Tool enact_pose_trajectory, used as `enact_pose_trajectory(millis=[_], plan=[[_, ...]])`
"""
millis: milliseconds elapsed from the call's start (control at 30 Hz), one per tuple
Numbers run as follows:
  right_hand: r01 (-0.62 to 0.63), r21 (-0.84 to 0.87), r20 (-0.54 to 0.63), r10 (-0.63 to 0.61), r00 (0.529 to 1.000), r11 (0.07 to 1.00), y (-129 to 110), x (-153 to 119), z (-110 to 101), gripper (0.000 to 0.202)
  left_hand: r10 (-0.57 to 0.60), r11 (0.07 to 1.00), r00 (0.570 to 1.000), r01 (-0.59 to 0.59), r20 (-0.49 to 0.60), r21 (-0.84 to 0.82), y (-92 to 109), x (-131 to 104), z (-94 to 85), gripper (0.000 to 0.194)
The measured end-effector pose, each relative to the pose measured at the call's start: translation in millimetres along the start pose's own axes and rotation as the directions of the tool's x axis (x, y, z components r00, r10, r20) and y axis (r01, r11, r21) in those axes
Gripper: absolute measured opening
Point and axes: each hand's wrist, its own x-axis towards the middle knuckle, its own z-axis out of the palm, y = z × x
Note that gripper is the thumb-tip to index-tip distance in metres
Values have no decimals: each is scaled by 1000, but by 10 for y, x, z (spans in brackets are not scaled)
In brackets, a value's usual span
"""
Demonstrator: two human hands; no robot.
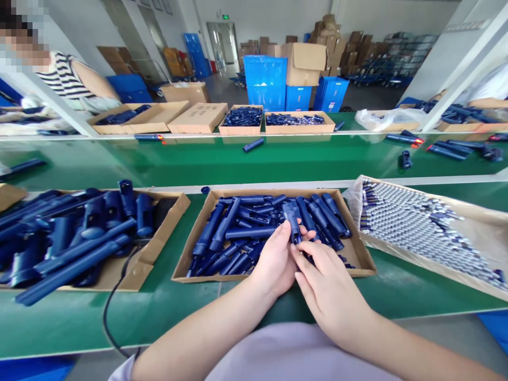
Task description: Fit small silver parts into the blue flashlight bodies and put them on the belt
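Note:
Over the front edge of the middle cardboard tray [180,272], my left hand [275,259] is closed around a dark blue plastic tube [292,214]. The tube tilts upward, its wider end away from me and an opening showing near its lower end. My right hand [331,288] meets it from the right, thumb and fingers closed at that lower end. Whether a small part sits between those fingertips is hidden. Beneath and beyond my hands, many similar blue tubes [250,233] lie heaped in the tray.
At left, another cardboard tray [164,233] overflows with larger blue housings [91,222], beside a black cable [107,312]. A plastic-lined tray [490,217] of silver cylinders [420,222] stands at right. Behind runs a green belt [198,164] with scattered tubes. Co-workers sit across it.

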Motion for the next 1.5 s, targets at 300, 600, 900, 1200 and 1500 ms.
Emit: enact_pose_trajectory(millis=[300,600,900,1200,1500], plan=[[-255,392,-56,300,952,884,329,-133,-37,28,165,975,984,-173,67,141,24,11,-1,20],[-470,801,595,402,696,-372,131,134,4,22,187,-421,671,-605,717,676,142,-135,227,31],[-333,783,576,410,707,-526,200,124,-36,20,-25,-590,530,-693,848,415,234,-120,371,36],[-354,822,540,413,733,-447,220,200,-47,29,320,44,671,-716,669,697,357,-121,483,36],[-482,394,22,516,856,783,513,-48,-218,30,-34,994,999,33,15,100,133,50,200,23]])
